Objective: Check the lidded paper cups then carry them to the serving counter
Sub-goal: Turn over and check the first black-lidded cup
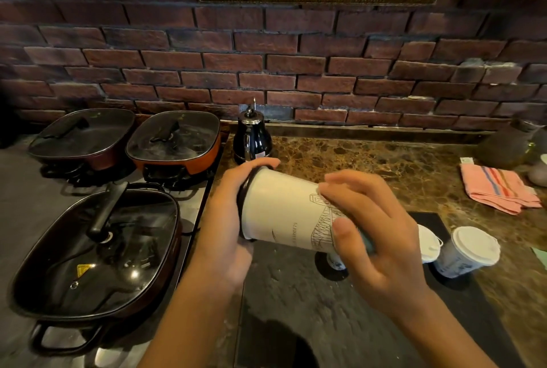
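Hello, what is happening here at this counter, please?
A person holds a paper cup tipped on its side in both hands. The left hand covers its black lid; the right hand grips the bottom end. Two white-lidded cups stand on a black mat on the counter, not yet carried away.

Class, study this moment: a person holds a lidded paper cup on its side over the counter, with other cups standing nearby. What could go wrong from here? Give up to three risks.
1. The paper cup lies nearly sideways between the left hand and the right hand; if its black lid is loose, the contents could spill.
2. The white-lidded cups stand just below the right hand, which might knock them over.
3. The kettle stands close behind the left hand.
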Tool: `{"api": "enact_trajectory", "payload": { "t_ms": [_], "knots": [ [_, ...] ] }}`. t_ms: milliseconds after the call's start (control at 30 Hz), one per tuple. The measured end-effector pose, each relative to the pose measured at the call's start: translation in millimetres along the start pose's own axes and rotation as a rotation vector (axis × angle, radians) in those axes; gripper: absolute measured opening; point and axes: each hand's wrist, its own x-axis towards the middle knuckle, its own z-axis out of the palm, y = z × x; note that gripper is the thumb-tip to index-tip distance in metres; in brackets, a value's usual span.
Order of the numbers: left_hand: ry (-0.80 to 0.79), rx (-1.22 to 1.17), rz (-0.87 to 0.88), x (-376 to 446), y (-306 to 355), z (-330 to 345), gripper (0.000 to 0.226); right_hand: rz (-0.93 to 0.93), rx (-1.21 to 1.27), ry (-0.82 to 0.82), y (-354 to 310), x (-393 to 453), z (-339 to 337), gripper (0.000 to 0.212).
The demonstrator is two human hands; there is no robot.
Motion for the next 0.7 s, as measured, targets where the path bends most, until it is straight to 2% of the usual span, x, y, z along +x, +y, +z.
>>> {"api": "enact_trajectory", "payload": {
  "t_ms": [67, 133, 200, 233, 300, 400, 467, 533, 600, 700],
  "knots": [
    [-0.021, 0.038, 0.075, -1, -1, 2, 0.042, 0.100, 0.071, 0.062, -3, -1, 1, 0.033],
    [-0.059, 0.111, 0.225, -2, -3, 6, 0.038, 0.347, 0.288, 0.143, -10, -1, 4, 0.032],
    [-0.076, 0.188, 0.325, -2, -3, 10, 0.041, 0.541, 0.476, 0.139, -7, -3, 4, 0.036],
    [-0.075, 0.219, 0.347, -1, -2, 11, 0.040, 0.569, 0.491, 0.099, -3, -3, 2, 0.037],
    [-0.055, 0.254, 0.356, 3, 3, 12, 0.035, 0.489, 0.409, -0.053, 4, -1, -6, 0.038],
    [0.018, 0.223, 0.348, 11, 14, 11, 0.032, 0.246, 0.072, -0.353, 10, 2, -18, 0.082],
    [0.036, 0.144, 0.348, 14, 19, 13, 0.035, 0.141, -0.065, -0.376, 10, -1, -21, 0.093],
    [-0.031, 0.078, 0.356, 13, 18, 14, 0.036, 0.220, 0.039, -0.293, 0, -2, -22, 0.087],
    [-0.155, 0.004, 0.346, 10, 12, 14, 0.037, 0.377, 0.282, -0.192, -13, 0, -21, 0.074],
    [-0.260, -0.126, 0.283, 8, 0, 14, 0.062, 0.558, 0.607, -0.132, -22, 0, -16, 0.062]
  ]
}}
